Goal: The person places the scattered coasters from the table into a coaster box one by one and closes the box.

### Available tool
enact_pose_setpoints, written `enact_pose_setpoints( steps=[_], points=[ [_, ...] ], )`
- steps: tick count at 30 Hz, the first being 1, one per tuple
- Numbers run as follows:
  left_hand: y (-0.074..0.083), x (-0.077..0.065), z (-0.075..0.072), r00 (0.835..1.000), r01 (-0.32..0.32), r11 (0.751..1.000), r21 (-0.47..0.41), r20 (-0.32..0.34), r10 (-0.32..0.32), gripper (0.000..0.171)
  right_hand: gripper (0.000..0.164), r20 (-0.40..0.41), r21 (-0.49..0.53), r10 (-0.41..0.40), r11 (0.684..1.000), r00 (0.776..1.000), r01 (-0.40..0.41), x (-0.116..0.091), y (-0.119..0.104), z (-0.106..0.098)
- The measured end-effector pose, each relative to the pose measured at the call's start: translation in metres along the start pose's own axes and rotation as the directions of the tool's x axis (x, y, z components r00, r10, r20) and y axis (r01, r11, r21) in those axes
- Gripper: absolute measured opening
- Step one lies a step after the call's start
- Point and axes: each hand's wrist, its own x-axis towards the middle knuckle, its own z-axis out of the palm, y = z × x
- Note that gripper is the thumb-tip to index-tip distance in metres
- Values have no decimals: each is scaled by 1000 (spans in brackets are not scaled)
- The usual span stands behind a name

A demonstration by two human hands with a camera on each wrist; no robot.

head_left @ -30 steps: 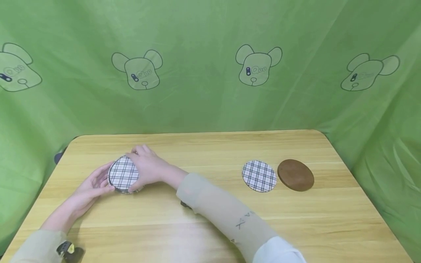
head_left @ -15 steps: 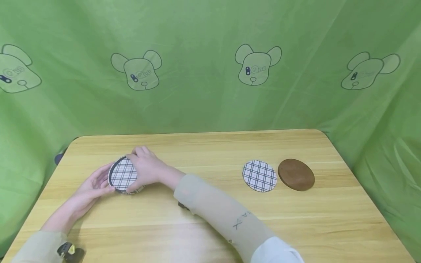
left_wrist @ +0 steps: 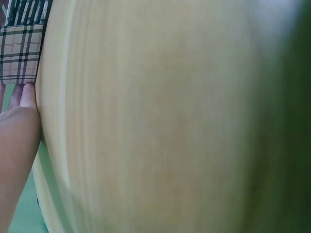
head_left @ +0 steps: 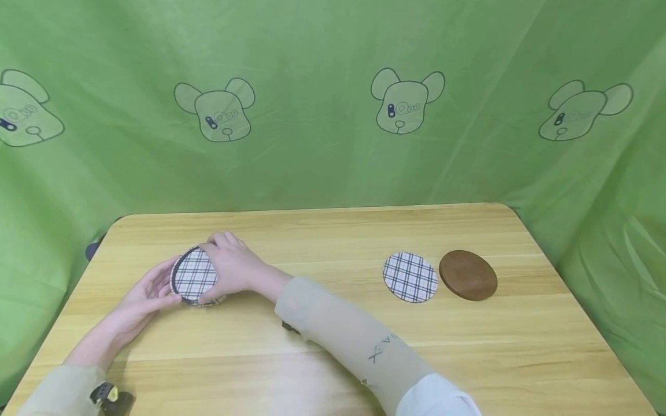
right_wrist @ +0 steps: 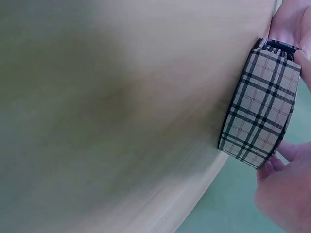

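A round plaid coaster holder (head_left: 178, 268) stands at the table's left, a plaid coaster (head_left: 195, 277) lying in its top inside a dark rim. My left hand (head_left: 147, 297) holds its left side, thumb at the near edge, fingers behind. From the right, my right hand (head_left: 234, 268) grips it with the thumb in front and fingers curled over the far edge, hiding part of the top. In the right wrist view the holder's checked wall (right_wrist: 260, 104) stands between both hands, edges of stacked coasters showing through its gap. The left wrist view catches only a corner of the holder (left_wrist: 19, 53).
On the right half of the wooden table (head_left: 333, 346) lie another plaid coaster (head_left: 410, 277) and, beside it, a brown round coaster (head_left: 468, 275). Green curtains (head_left: 312, 162) with printed animal heads hang at the back and sides.
The plaid coaster on top has shifted slightly inside the holder, so the dark rim now shows along its left side. My hands have barely moved.
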Motion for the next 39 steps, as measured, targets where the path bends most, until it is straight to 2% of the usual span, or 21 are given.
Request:
enact_pose_setpoints(
  steps=[15,23,39],
  points=[
    [3,0,1,1000,13,1000,7,-7,-13,89,113,-14,-17,-29,999,999,29,-3,2,2],
    [4,0,1,1000,22,1000,19,-10,-22,90,111,-4,10,-45,999,999,45,-6,5,1],
    [3,0,0,1000,26,999,40,-13,-25,89,109,-14,46,-100,994,995,101,-27,20,-13]
  ],
)
